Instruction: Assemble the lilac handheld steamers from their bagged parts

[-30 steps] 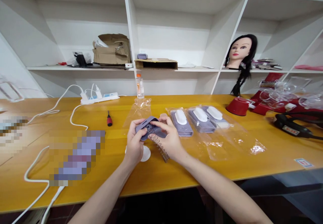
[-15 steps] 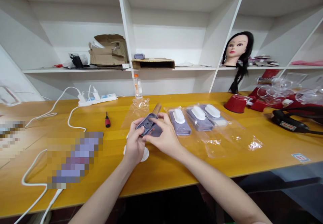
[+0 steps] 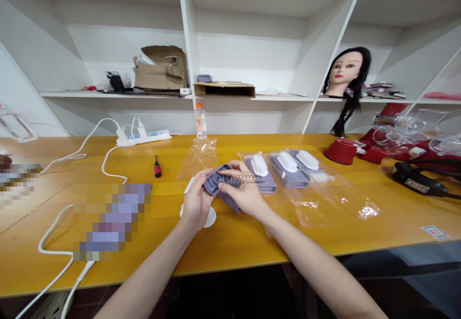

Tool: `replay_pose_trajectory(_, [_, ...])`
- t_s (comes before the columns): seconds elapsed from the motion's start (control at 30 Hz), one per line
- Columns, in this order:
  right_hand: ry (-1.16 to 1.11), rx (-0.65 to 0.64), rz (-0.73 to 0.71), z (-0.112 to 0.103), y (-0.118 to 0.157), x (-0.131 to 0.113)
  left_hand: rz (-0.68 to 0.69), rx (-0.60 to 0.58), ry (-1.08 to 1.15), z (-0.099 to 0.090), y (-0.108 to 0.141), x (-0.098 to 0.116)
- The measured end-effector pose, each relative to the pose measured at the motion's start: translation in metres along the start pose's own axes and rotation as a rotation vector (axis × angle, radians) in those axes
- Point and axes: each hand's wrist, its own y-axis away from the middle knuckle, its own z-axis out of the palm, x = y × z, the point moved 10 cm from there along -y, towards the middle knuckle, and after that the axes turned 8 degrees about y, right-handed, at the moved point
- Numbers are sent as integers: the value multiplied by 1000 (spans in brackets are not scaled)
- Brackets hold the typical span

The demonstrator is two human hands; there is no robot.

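Holding spring [image 3: 241, 179], rt hand [image 3: 248, 197] nr bagged units [image 3: 292, 179]; screwdriver [image 3: 157, 169] L.

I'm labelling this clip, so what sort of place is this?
Probably a workshop: a coil spring in the right hand, a screwdriver, and bagged purple devices on the table.

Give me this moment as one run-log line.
Left hand: holding purple-gray housing | Right hand: pinching coil spring at housing | Table: screwdriver, three bagged units

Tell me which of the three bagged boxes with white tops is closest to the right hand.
The leftmost box: it lies just past the right hand, while the middle box and rightmost box sit farther off.
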Motion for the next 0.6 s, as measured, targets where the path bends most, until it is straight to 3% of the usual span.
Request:
replay_pose_trajectory(0.2, [69, -62, -68, 7, 3, -8, -18, 15, 0, -1, 0, -1])
replay_pose_trajectory(0.37, [151, 100, -92, -5, 5, -12, 3, -35, -1, 4, 0, 1])
replay_pose_trajectory(0.6, [180, 169, -103, -13, 6, -14, 52, -73, -30, 9, 3, 5])
